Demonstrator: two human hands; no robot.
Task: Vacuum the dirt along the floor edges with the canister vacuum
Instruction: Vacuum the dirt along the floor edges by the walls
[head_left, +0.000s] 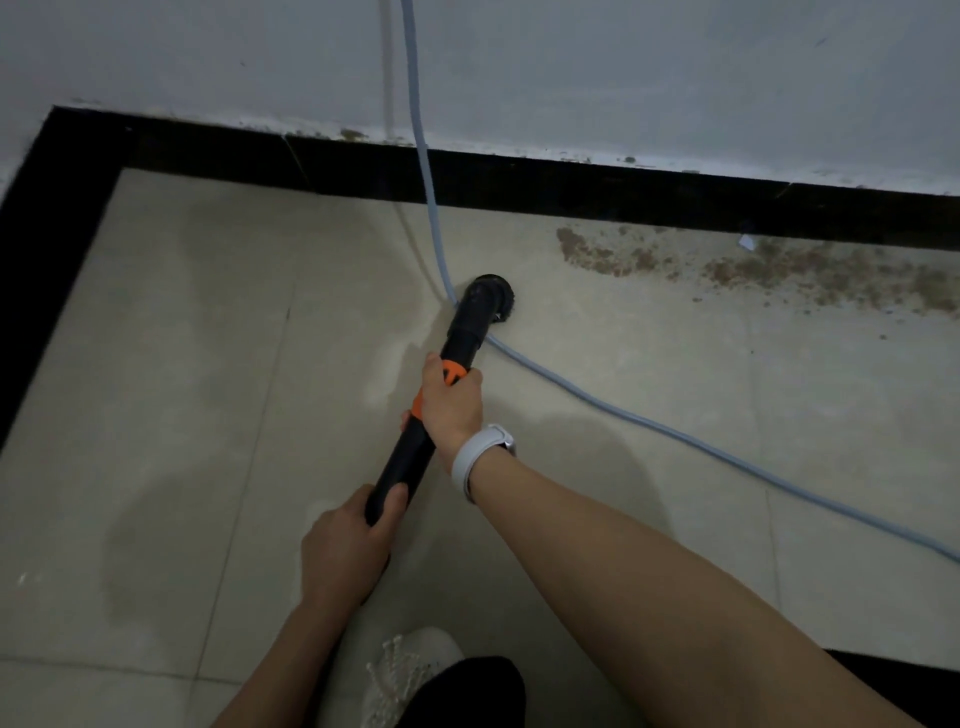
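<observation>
A black skirting strip (47, 249) runs down the left side of the tiled floor (171, 395) and turns along the foot of the pale wall (623, 78). Low in the middle, the left hand (345, 545) holds the rear of the black vacuum wand (402, 467), its fingers (337, 512) curled round the tube and the thumb laid along its top. Below it a white laced shoe (400, 670) rests on the tiles. Further up the wand, the right hand (449, 408) grips the orange collar (452, 373), fingers wrapped under the tube and out of sight; a white wristband (475, 454) sits on that wrist. The wand slopes away from the person to a round black brush head (491, 296), which sits on the tile near the skirting. A pale blue-grey cord (431, 208) drops down the wall, passes just beside the brush head on its left, goes under the wand and trails off across the floor to the right. Right of the brush head, apart from it, a band of brown dirt (753, 265) lies along the floor edge against the skirting, with a small white scrap (747, 241) at the strip's base.
</observation>
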